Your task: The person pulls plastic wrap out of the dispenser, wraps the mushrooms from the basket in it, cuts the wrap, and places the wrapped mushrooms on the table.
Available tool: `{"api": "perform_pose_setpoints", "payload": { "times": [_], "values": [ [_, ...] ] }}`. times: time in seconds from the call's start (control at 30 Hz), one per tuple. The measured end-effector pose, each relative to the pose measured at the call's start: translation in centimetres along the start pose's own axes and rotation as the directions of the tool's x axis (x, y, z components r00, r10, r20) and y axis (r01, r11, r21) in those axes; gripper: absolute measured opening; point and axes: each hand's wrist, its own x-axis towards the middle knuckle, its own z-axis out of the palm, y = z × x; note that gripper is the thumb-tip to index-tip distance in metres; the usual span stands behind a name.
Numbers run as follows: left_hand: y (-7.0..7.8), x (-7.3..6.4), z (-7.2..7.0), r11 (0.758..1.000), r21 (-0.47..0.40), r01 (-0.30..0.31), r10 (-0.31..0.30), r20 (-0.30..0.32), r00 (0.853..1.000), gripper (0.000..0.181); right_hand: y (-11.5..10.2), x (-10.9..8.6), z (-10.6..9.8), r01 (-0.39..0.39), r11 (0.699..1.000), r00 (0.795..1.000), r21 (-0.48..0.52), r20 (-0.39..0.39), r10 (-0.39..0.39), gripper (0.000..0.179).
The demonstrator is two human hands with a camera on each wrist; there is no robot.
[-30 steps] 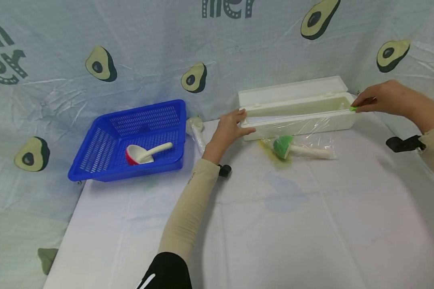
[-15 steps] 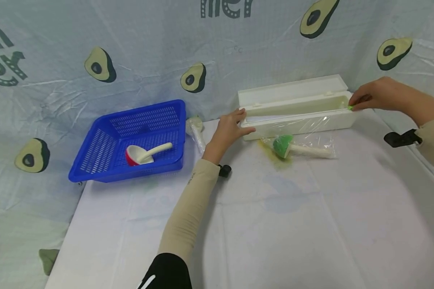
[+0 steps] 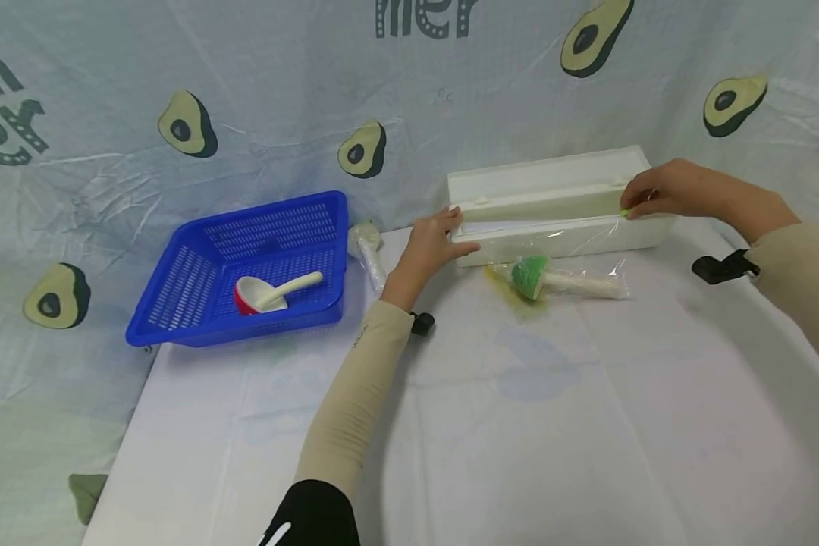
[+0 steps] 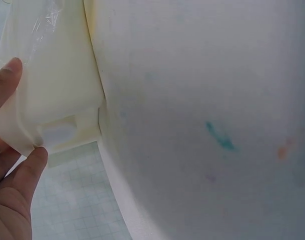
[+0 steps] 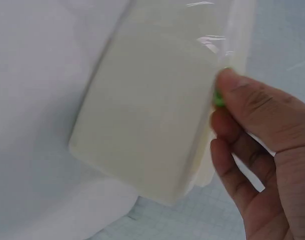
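A long white cling film dispenser stands at the back of the table, its lid tipped back against the wall cloth. Clear film hangs over its front side. My left hand grips the dispenser's left end, thumb on the front and fingertips at the end wall. Between thumb and forefinger, my right hand pinches a small green slide cutter on the front top edge, towards the right end. Most of the cutter is hidden by the fingers. Just before the dispenser lies a green-and-white ladle wrapped in film.
To the left, a blue plastic basket holds a ladle with a red-and-white bowl. Another film-wrapped ladle lies between the basket and my left forearm. An avocado-print cloth hangs behind the white-covered table.
My right hand has slid left along the dispenser's edge with the green slide cutter. The left hand keeps its grip on the left end.
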Motion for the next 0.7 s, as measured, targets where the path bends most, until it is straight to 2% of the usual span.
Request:
{"api": "perform_pose_setpoints", "payload": {
  "times": [0.23,0.43,0.7],
  "values": [
    [-0.7,-0.5,-0.5,0.999,-0.018,0.051,-0.051,-0.011,0.999,0.07,-1.5,2.0,0.1,0.115,0.993,0.993,0.023,-0.024,-0.115,0.013],
    [-1.1,-0.7,-1.0,1.0,0.009,0.016,-0.016,-0.038,0.999,0.069,-2.3,2.8,0.2,0.163,0.986,0.985,0.017,-0.059,-0.162,0.012],
    [-1.3,-0.7,-2.1,0.998,0.052,0.035,-0.034,-0.026,0.999,0.071,-3.5,3.9,0.7,0.215,0.976,0.968,0.036,-0.139,-0.208,0.013]
  ]
}}
